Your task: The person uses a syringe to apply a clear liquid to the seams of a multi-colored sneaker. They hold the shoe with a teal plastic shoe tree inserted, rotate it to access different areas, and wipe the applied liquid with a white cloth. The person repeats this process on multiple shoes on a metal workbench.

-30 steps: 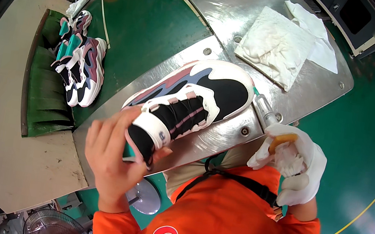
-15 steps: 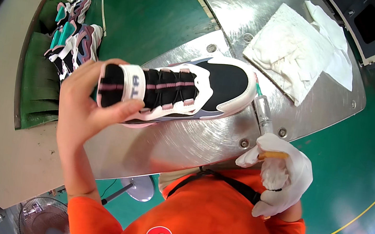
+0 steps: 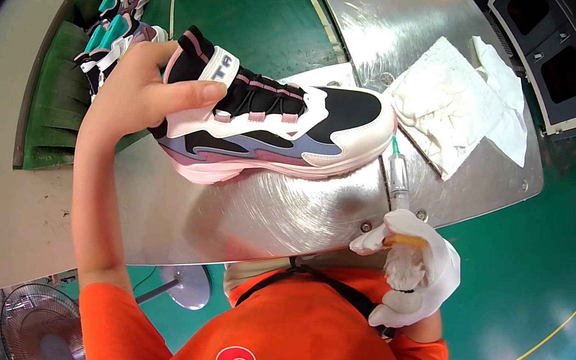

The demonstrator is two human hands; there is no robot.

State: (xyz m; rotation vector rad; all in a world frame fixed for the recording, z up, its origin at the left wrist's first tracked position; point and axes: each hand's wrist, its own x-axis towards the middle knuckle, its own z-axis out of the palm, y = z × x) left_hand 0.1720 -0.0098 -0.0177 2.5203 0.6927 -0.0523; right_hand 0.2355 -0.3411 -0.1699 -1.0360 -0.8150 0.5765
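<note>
My bare left hand (image 3: 139, 89) grips a sneaker (image 3: 275, 141) by its tongue and collar. The sneaker has a black upper, white and mauve overlays and a pale pink sole; its toe points right. In a white glove, my right hand (image 3: 440, 270) is closed around a clear syringe (image 3: 398, 178). The syringe's green tip is against or very close to the sole edge at the toe; contact is hard to tell. A crumpled white wad (image 3: 405, 266) sits in the same palm, beside a yellowish-brown strip (image 3: 405, 240) along the glove's fingers.
Under the sneaker is a metal table (image 3: 283, 209). White cloths (image 3: 442, 102) lie to its right. More sneakers (image 3: 112, 34) stand at the far left by a green slotted rack (image 3: 54, 111). A fan (image 3: 43, 326) is at lower left, a grey machine (image 3: 567, 80) at upper right.
My left hand has tipped the sneaker, so its side and sole now show more. The syringe tip has stayed by the toe. The whole view has shifted a little.
</note>
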